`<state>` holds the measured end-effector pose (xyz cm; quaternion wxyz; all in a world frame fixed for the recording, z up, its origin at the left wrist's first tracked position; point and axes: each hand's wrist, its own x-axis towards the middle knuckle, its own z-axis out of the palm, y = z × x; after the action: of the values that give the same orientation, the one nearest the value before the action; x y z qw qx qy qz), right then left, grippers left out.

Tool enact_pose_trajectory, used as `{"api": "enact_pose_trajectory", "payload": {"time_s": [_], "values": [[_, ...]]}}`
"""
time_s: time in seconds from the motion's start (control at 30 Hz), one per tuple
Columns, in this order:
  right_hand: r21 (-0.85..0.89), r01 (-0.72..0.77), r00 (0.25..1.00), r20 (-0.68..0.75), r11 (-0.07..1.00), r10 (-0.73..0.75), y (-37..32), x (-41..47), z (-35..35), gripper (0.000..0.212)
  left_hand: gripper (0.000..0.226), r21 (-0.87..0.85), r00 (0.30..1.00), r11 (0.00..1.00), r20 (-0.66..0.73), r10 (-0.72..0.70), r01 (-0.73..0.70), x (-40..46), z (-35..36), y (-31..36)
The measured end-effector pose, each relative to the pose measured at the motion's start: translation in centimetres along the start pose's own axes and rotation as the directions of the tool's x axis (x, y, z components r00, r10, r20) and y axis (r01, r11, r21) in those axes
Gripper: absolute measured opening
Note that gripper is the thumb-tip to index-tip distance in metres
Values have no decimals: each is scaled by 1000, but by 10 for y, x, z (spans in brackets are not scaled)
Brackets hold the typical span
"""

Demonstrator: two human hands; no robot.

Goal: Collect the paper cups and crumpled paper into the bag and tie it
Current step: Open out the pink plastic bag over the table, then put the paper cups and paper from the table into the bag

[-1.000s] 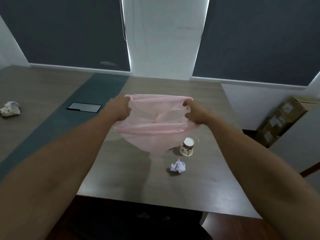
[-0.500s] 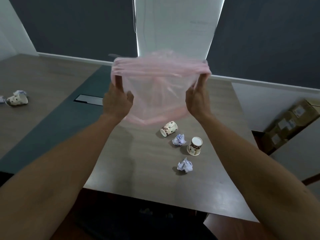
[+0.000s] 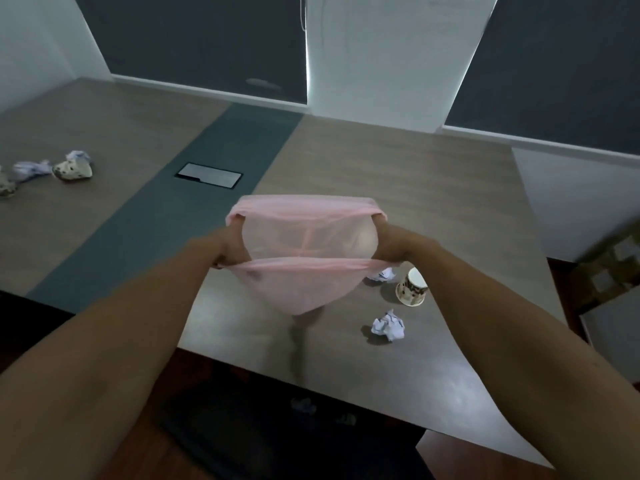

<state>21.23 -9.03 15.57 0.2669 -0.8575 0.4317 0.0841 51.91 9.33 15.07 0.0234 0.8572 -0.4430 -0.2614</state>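
Far left on my table [image 3: 433,188] lie a tipped cup [image 3: 73,170] and paper wads [image 3: 29,169]. My left hand [image 3: 230,249] and right hand [image 3: 389,245] each grip the pink bag [image 3: 301,285], stretched open between them above the tabletop. Right of it: upright cup [image 3: 411,287], crumpled paper [image 3: 388,325].

Wood-grain counter [image 3: 433,209] with teal centre strip [image 3: 194,216]. Near right: upright paper cup [image 3: 411,287], two crumpled papers [image 3: 388,325] [image 3: 382,274]. Far left: tipped cup [image 3: 72,169], crumpled paper [image 3: 29,169].

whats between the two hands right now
In the head view, the open mouth of the pink bag spans the gap: the left hand and right hand each grip one side of its rim.
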Motion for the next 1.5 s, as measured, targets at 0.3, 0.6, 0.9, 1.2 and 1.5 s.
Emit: {"api": "enact_pose_trajectory", "payload": {"time_s": [0.3, 0.6, 0.9, 1.2, 1.5], "values": [[444, 78, 996, -63, 893, -55, 4, 30, 33, 100, 94, -121, 919, 992, -389, -70, 25, -13, 13, 15], [449, -47, 949, -260, 892, 181, 31, 56, 39, 37, 69, -136, 887, 986, -437, -147, 97, -13, 38, 25], [-112, -132, 990, 29, 985, 136, 94, 80, 105, 61, 51, 179, 847, 983, -516, 129, -41, -5, 68, 31], [64, -203, 947, -243, 977, 212, 55, 72, 62, 53, 26, 279, 821, 956, -522, 230, -90, 13, 46, 55], [593, 203, 977, -171, 779, -125, -2, 70, 76, 40, 77, 115, 896, 992, -435, 90, -44, 18, 22, 63]]}}
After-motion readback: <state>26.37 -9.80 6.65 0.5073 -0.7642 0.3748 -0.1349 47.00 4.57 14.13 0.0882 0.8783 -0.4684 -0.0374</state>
